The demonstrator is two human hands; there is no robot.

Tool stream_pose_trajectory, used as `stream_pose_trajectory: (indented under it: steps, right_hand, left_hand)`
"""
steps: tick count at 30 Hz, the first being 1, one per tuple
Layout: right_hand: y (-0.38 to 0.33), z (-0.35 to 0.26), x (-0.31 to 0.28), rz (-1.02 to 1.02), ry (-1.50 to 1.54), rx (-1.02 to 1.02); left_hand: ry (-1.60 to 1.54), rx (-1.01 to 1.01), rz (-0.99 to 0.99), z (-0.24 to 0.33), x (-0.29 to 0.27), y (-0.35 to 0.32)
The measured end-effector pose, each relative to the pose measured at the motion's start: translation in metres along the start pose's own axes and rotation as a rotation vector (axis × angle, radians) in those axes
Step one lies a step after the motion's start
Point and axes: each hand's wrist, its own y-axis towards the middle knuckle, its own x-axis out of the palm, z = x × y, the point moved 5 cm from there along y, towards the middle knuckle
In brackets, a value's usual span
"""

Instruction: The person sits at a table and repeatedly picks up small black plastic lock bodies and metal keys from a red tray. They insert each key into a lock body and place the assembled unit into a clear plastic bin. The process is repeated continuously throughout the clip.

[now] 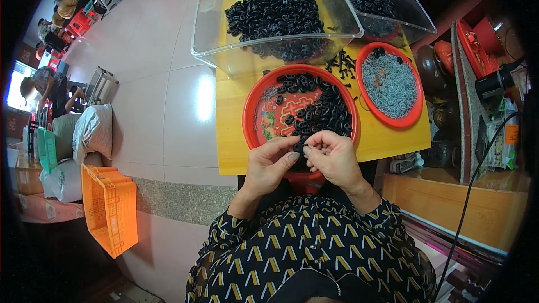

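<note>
Over the near rim of a red basin [247, 126], my two hands meet. A small black oval plastic piece [298, 147] is pinched between the thumb and forefinger of my left hand [268, 165]. Right beside it, my right hand [338, 163] has its thumb and forefinger pressed together; whatever is between them is too small or hidden to make out. Many loose black oval pieces [331, 109] lie in the basin, mostly on its right side, and its printed bottom shows at the left. A few silver screws rest along the basin's left inner side.
On the yellow tabletop [230, 140], a red tray [418, 104] of silver screws [390, 87] stands to the right. Black screw-like parts [343, 64] lie between. Two clear bins [202, 39] of black pieces stand behind. An orange crate [112, 213] is on the floor at left; people sit far left.
</note>
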Motion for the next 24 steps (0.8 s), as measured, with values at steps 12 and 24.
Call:
stream_pose_trajectory:
  steps: [12, 24]
  right_hand:
    - [0.01, 0.018, -0.003, -0.272, 0.471, 0.142]
    - [0.011, 0.023, 0.0, -0.361, 0.552, 0.136]
  left_hand:
    - [-0.119, -0.026, -0.066, 0.001, 0.005, -0.003]
    - [0.057, 0.121, -0.037, 0.006, 0.009, -0.003]
